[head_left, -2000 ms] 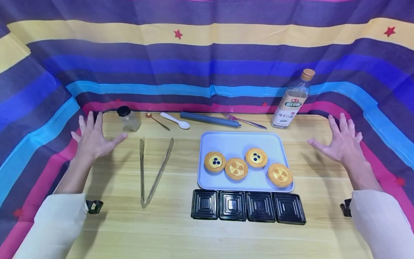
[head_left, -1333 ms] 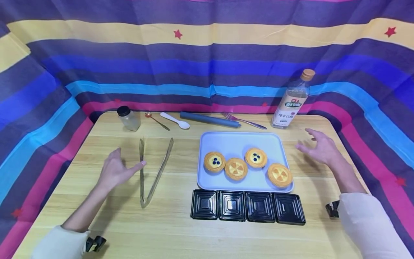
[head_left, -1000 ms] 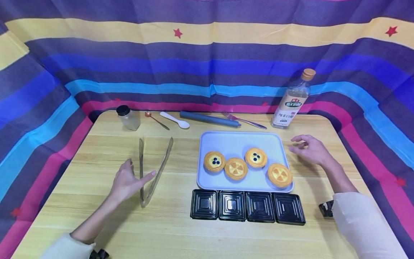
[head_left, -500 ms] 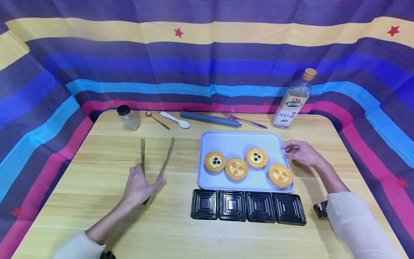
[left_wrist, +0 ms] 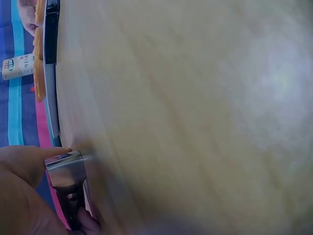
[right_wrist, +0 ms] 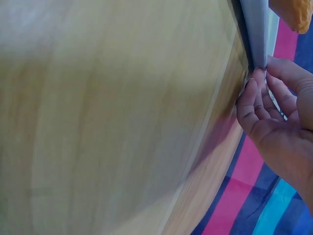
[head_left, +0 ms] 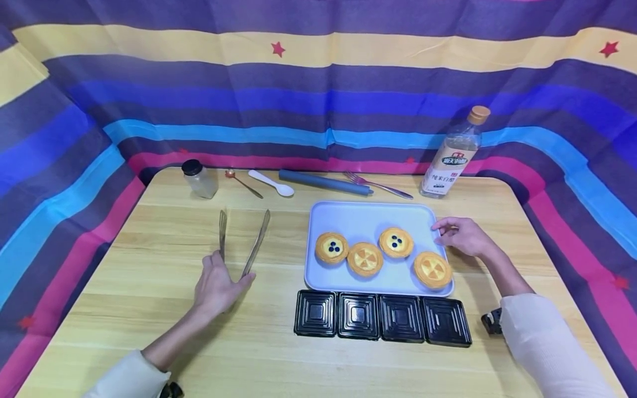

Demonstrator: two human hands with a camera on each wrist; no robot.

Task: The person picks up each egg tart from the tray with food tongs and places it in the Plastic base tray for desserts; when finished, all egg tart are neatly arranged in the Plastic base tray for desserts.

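If the right hand (head_left: 463, 235) raised its side of the tray (head_left: 343, 213), the four loose tarts (head_left: 366, 258) could slide left, as the rim looks low. An uneven squeeze by the left hand (head_left: 216, 287) might twist the tongs (head_left: 257, 243). That hand is clamped on the tongs near their bend, prongs apart and pointing away. The right hand reaches in sideways, fingers pinching the tray's right rim; the tray lies on the desk (head_left: 249, 359), just behind the black boxes (head_left: 358, 315).

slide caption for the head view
Left hand grips metal tongs; right hand pinches the edge of a tray holding four tarts.
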